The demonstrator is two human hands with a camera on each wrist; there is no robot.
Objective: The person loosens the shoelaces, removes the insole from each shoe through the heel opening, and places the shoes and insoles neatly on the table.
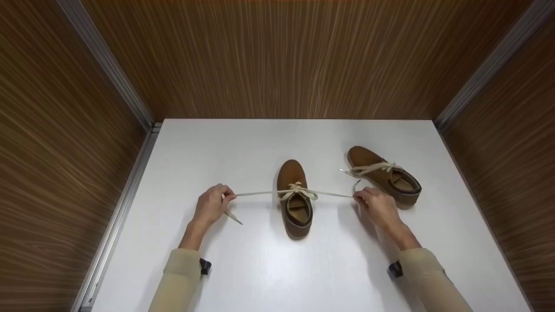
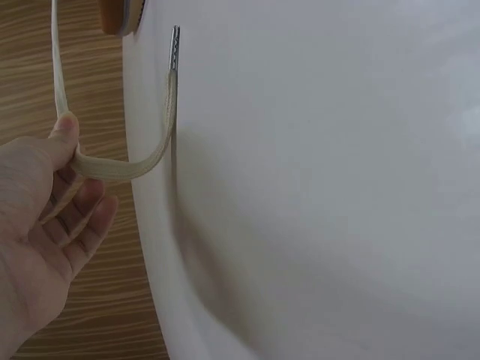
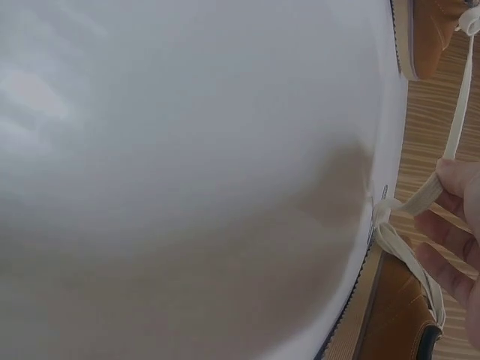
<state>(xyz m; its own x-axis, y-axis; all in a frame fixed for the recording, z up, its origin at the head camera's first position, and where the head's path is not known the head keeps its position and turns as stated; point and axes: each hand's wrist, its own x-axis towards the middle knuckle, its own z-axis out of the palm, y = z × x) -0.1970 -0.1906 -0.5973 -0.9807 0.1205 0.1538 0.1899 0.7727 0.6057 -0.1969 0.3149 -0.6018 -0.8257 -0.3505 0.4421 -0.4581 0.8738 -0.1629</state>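
A brown shoe [image 1: 291, 172] stands in the middle of the white table, toe pointing away, with a cream shoelace [image 1: 329, 193] crossed over its tongue. To its left, my left hand [image 1: 211, 203] pinches one end of the lace between thumb and finger; the loose tip [image 2: 175, 49] hangs past the fingers. On the other side my right hand [image 1: 378, 206] pinches the opposite end, its tip curling up beyond the fingertips. Both lace ends run straight out sideways from the shoe. In the right wrist view, thumb and fingers [image 3: 450, 176] hold the flat lace.
A second brown shoe [image 1: 368, 159] lies angled at the right, just beyond my right hand, its own laces trailing left onto the white table [image 1: 225, 143]. Wood-grain panels [image 1: 277, 60] rise at the back and both sides, with metal rails [image 1: 115, 73] along the corners.
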